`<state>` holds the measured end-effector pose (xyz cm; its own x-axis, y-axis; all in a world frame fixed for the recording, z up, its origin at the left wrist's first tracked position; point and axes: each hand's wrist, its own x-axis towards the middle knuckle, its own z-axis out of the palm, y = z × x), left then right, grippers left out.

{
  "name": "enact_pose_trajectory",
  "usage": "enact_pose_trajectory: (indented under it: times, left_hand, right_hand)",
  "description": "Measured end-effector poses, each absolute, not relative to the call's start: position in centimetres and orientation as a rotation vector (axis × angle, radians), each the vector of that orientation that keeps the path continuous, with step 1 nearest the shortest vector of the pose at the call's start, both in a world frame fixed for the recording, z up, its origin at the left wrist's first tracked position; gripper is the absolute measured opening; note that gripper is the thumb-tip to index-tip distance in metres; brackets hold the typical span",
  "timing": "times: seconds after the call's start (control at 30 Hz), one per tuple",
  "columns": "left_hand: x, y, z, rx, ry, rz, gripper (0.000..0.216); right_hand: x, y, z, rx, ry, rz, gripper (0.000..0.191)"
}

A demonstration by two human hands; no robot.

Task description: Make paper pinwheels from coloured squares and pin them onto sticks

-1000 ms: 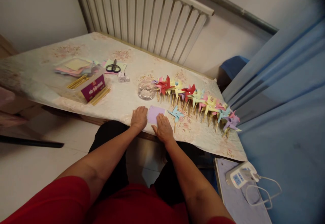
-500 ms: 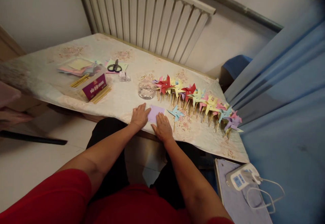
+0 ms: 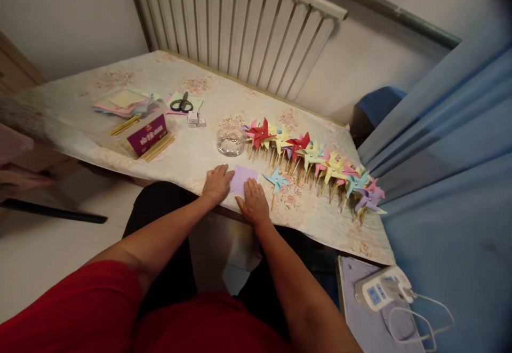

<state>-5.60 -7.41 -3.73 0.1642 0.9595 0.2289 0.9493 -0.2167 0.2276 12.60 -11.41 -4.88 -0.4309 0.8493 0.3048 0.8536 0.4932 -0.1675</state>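
Note:
A square of purple paper lies flat near the table's front edge. My left hand rests at its left side, fingers stretched out and fingertips at the paper's edge. Across from it, my right hand lies with fingers extended over the paper's lower right part. Just right of the paper is a light blue pinwheel on a stick. Behind the paper stands a clear round container of silvery pins or beads, too small to tell which.
Many finished pinwheels run in a row toward the right. On the left are a purple-labelled box, wooden sticks, scissors, small white boxes and coloured paper sheets. A white corded device sits lower right.
Both hands have shifted very slightly left with the paper between them. The view has tilted a little; the other objects keep their places on the table.

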Motion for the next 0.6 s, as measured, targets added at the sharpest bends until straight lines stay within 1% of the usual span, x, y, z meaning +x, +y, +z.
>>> enact_pose_trajectory:
  times: [0.3,0.6]
  left_hand:
    - [-5.68,-7.6,-3.91,2.279,1.974,0.625,0.04]
    - [-5.51,-8.03,-3.88,2.255,2.029,0.721,0.05]
  right_hand:
    - [12.61,-11.4,-4.82,-1.429,-2.409,-0.012,0.059]
    - [12.51,-11.32,-5.01,-1.446,-2.4,-0.043,0.06]
